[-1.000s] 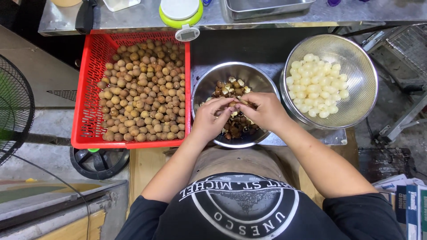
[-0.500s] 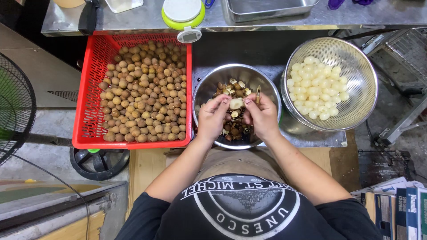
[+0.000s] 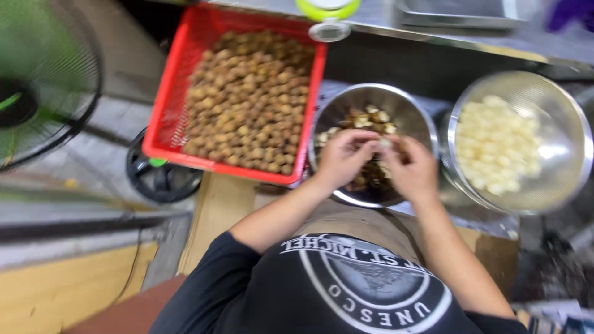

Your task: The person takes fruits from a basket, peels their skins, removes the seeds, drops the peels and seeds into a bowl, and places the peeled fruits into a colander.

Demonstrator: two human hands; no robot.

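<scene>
Pinching a small pale fruit (image 3: 385, 143) between the fingertips of both hands, the person works right over the steel bowl (image 3: 346, 108) that sits directly beneath them. The left hand (image 3: 341, 162) and right hand (image 3: 413, 170) are drawn close together, fingers curled in on that one piece; the picture is blurred, so how much shell remains on it cannot be told. Brown shell scraps (image 3: 370, 176) lie in the bowl under the hands. Just to the left of the left hand stands a red basket (image 3: 162, 111) heaped with brown unshelled fruits (image 3: 247, 99), and just to the right of the right hand a steel colander (image 3: 566, 114) holds pale peeled ones (image 3: 495, 145). The step in hand looks like peeling a single fruit. Judging from the layout, the next move calls for a clean pull of the shell so it drops into the bowl, with a gentle grip that does not crush the soft flesh.
</scene>
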